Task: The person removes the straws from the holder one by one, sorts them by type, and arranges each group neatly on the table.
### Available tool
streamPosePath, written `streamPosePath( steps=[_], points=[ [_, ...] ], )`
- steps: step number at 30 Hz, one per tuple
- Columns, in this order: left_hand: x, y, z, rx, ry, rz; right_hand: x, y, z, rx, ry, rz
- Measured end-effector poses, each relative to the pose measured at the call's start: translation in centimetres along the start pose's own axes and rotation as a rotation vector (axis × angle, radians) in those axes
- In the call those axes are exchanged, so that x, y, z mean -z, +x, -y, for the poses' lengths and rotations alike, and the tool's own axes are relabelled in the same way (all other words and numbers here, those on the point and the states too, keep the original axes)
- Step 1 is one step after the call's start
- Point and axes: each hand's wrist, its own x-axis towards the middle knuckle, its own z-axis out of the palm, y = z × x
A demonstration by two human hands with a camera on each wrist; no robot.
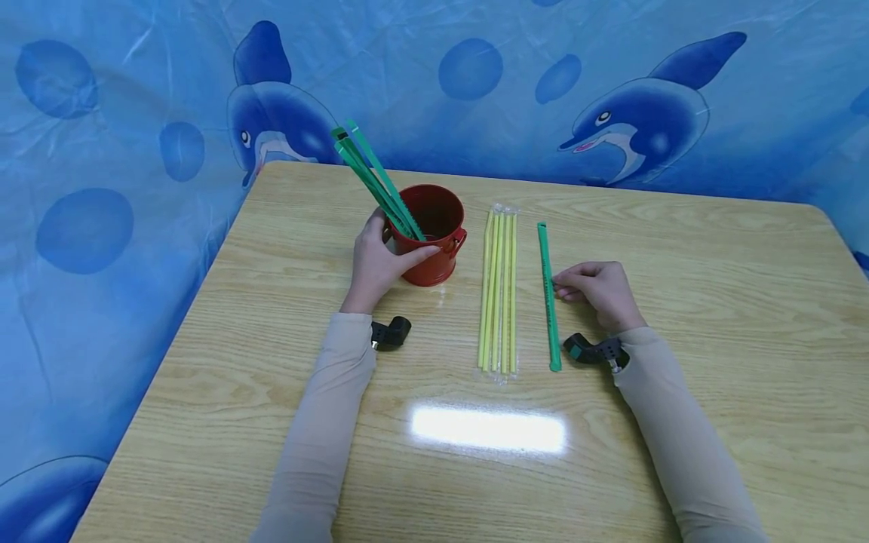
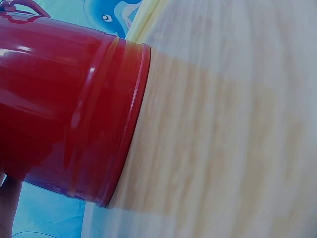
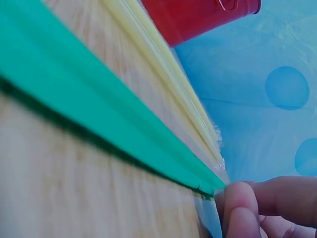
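Note:
A red metal bucket stands upright near the back of the table, several long green wrapped straws leaning out of it to the left. My left hand grips the bucket, its thumb along the front near the rim and its fingers partly hidden behind. In the left wrist view the bucket wall fills the left side. One slim green wrapped straw with dark print lies right of centre. My right hand pinches its right edge; in the right wrist view the fingertips meet the green sleeve.
Between the bucket and the single green straw lies a clear packet of several yellow straws. The wooden table ends at a blue dolphin-printed backdrop. A bright light reflection shows at the front.

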Motion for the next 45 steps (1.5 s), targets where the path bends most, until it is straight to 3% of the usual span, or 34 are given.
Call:
streamPosePath(
  steps=[11, 18, 23, 34, 41, 45],
  points=[
    [0.0, 0.1, 0.1, -0.013, -0.017, -0.001, -0.3, -0.5, 1.4, 0.032, 0.112, -0.019],
    [-0.1, 0.0, 0.3, 0.003, -0.035, 0.004, -1.7, -0.8, 3.6, 0.156, 0.232, 0.043],
    [-0.1, 0.0, 0.3, -0.004, -0.039, 0.008, -3.3, -0.4, 5.8, 0.227, 0.234, 0.074],
    [0.1, 0.0, 0.2, -0.007, -0.034, 0.005, -8.6, 1.3, 12.5, 0.352, 0.161, 0.116],
    [0.3, 0.0, 0.3, -0.022, 0.004, 0.01, -13.0, 3.2, 16.6, 0.415, -0.093, 0.206],
    [0.2, 0.1, 0.1, -0.018, 0.032, 0.022, -14.3, 3.8, 17.4, 0.437, -0.221, 0.167]
  ],
)
